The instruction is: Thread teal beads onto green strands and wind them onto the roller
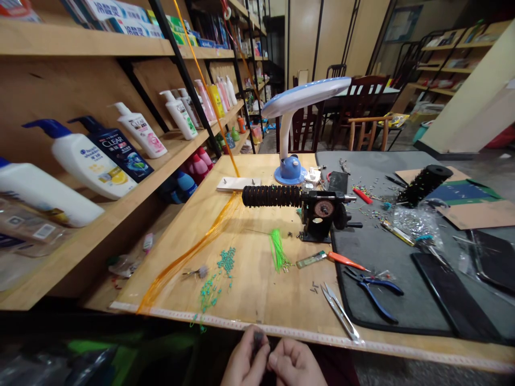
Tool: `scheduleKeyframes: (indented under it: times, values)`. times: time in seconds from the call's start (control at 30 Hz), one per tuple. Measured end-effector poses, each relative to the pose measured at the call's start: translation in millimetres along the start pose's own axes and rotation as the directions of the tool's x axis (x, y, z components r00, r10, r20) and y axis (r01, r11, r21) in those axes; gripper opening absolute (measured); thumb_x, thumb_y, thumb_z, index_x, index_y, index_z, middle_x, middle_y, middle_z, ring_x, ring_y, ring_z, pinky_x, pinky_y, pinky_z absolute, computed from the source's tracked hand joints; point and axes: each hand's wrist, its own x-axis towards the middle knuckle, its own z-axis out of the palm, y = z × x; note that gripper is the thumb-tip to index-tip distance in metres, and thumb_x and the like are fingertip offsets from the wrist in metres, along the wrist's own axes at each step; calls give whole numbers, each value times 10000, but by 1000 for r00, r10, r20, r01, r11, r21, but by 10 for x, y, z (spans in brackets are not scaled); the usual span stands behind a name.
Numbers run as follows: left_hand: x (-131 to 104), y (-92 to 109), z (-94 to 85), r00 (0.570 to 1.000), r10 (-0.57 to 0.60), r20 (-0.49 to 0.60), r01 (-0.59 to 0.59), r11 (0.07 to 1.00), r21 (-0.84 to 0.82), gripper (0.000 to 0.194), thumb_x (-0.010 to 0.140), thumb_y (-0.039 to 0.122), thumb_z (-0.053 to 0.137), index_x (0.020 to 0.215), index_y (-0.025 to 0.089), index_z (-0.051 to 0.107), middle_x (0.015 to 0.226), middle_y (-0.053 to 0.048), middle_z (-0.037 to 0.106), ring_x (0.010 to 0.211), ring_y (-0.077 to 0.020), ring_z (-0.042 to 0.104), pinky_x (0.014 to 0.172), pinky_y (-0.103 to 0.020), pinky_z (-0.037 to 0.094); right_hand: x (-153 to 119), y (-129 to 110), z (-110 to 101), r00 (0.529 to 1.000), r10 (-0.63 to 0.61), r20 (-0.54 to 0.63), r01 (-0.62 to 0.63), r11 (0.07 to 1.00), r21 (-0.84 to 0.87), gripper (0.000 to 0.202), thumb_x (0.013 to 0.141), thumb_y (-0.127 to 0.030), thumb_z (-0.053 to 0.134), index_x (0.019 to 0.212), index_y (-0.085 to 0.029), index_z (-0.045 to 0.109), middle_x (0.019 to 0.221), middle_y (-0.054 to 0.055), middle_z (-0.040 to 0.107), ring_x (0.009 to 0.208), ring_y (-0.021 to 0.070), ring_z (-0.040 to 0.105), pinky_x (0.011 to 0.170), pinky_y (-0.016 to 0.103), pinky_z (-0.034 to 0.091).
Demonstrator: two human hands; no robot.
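Observation:
At the table's front edge, my left hand [243, 358] pinches a small dark object [258, 339] whose kind I cannot make out. Close beside it on the right, my right hand [296, 362] has its thumb and fingers pressed together; what they grip is hidden. Beyond the hands lie a bundle of bright green line [278, 249], a heap of teal beads [226, 260] and looped green cords with beads [209, 292]. Thread snips [340, 312] rest to the right. Further back stands a black hand-crank winder [322, 214] with a ridged black roller [271, 196].
Orange threads [193, 246] run from a white block [237, 184] to the front edge. Blue-handled pliers [374, 289], an orange-handled tool [346, 260] and a black box [454, 295] lie on the grey mat [386, 252]. A desk lamp [290, 169] stands behind; shelves of bottles [88, 153] line the left.

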Motion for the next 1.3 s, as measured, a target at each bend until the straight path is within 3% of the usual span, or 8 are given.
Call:
scheduleKeyframes:
  times: [0.37, 0.73, 0.9, 1.07, 1.17, 1.3]
  values:
    - [6, 93, -13, 968, 243, 67, -253, 936, 245, 370, 828, 570, 547, 765, 207, 569, 659, -10, 540, 616, -161, 480, 608, -241, 397, 10, 20, -16, 1000, -12, -3, 12, 999, 48, 618, 563, -825, 589, 630, -232, 428, 304, -126, 367, 279, 37, 214, 336, 200, 117]
    - [-20, 122, -21, 949, 285, 136, -314, 899, 305, 334, 863, 519, 520, 736, 211, 553, 644, 3, 511, 599, -158, 464, 595, -236, 375, -1, 35, 13, 993, -110, -36, 111, 993, 36, 605, 628, -809, 563, 718, -230, 413, 321, -168, 316, 268, 34, 237, 306, 170, 132]
    - [-14, 174, -60, 951, 209, 228, -279, 897, 342, 324, 873, 499, 513, 747, 202, 544, 663, -3, 515, 617, -159, 472, 599, -234, 375, -20, 7, 16, 992, -112, -62, 115, 992, 48, 606, 630, -804, 570, 733, -225, 426, 324, -167, 327, 266, 29, 236, 306, 163, 132]
    - [-16, 143, -20, 964, 226, 141, -260, 915, 308, 364, 856, 535, 528, 707, 203, 513, 643, 15, 492, 608, -143, 450, 593, -234, 361, -10, 12, 13, 991, -105, -87, 111, 992, 67, 614, 610, -812, 579, 720, -227, 427, 309, -167, 333, 262, 28, 226, 311, 162, 136]
    - [-10, 112, 7, 982, 128, 139, -154, 968, 197, 389, 812, 568, 583, 712, 204, 494, 640, 42, 445, 590, -118, 394, 543, -221, 319, 6, 32, -2, 992, -100, -82, 109, 988, 112, 611, 597, -798, 610, 715, -226, 431, 301, -170, 327, 259, 28, 220, 314, 167, 132]
    - [13, 110, 14, 970, -36, 239, 38, 999, -4, 444, 748, 613, 639, 743, 210, 452, 587, 94, 344, 492, -67, 268, 469, -212, 196, 25, 48, -13, 992, -100, -80, 111, 983, 147, 596, 604, -770, 641, 707, -214, 453, 300, -159, 355, 265, 22, 216, 332, 170, 124]
